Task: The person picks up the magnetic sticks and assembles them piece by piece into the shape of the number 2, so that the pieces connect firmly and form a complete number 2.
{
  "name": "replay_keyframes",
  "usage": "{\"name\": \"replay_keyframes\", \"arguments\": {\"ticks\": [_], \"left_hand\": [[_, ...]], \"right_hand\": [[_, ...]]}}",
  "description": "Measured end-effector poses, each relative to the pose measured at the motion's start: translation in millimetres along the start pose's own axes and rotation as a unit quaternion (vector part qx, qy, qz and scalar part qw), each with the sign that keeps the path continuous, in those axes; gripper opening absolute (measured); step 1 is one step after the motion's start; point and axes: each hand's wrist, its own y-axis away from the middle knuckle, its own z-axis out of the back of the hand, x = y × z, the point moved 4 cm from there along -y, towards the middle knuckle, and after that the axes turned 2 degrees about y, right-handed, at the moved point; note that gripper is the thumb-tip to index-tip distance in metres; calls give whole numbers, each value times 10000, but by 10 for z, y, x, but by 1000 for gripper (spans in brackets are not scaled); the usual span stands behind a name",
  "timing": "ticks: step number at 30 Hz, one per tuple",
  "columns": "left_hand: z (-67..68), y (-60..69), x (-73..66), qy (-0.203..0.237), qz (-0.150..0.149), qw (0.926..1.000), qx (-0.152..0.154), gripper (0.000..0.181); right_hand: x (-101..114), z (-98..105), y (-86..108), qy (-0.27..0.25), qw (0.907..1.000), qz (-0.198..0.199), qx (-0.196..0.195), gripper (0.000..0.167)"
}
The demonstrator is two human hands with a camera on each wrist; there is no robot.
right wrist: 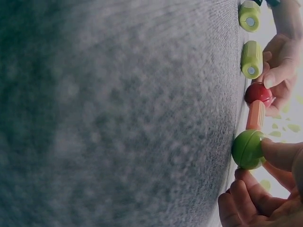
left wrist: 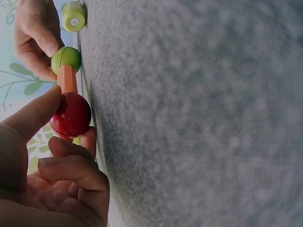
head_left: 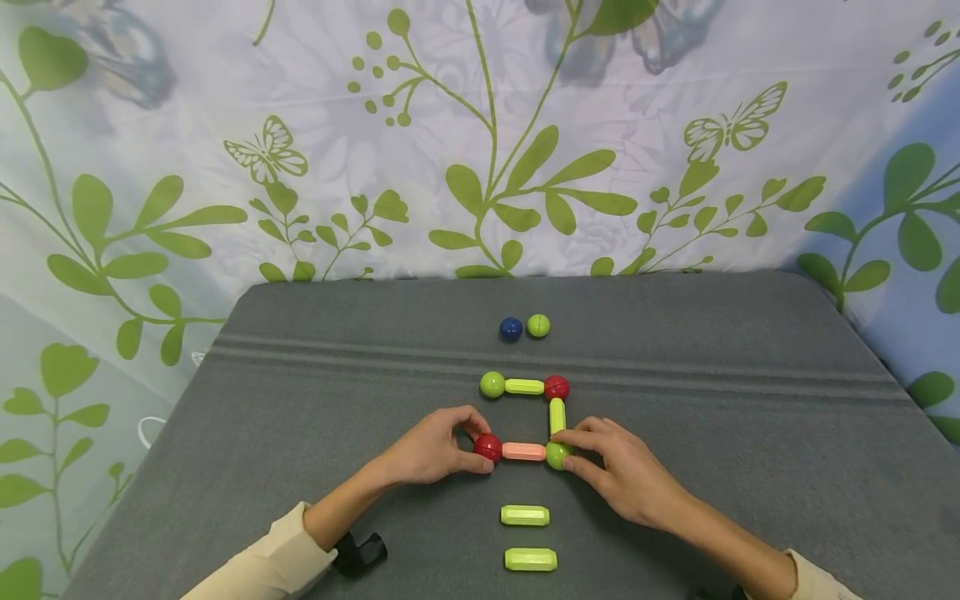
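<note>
My left hand (head_left: pixel 435 446) pinches a red ball (head_left: pixel 487 448) between thumb and fingers. An orange ridged rod (head_left: pixel 523 452) joins that ball to a green ball (head_left: pixel 557 455), which my right hand (head_left: pixel 626 471) pinches from the right. From the green ball a yellow-green rod (head_left: pixel 557 415) runs away to a second red ball (head_left: pixel 557 387). Another yellow-green rod (head_left: pixel 524 387) links this one to a green ball (head_left: pixel 492 384) at the left. In the left wrist view the held red ball (left wrist: pixel 71 114) looks close to the grey cloth.
Two loose yellow-green rods, one nearer the hands (head_left: pixel 525 516) and one at the front (head_left: pixel 530 559), lie on the grey table (head_left: pixel 337 375). Behind the joined pieces sit a blue ball (head_left: pixel 511 329) and a loose green ball (head_left: pixel 538 325). A patterned curtain (head_left: pixel 315 125) hangs behind.
</note>
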Motion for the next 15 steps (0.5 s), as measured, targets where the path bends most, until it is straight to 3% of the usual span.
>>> {"name": "replay_keyframes", "arguments": {"ticks": [15], "left_hand": [[-2,18,3,4,74,9999,-121,36]], "right_hand": [[-6,-1,6,51,10000,21,4,28]]}}
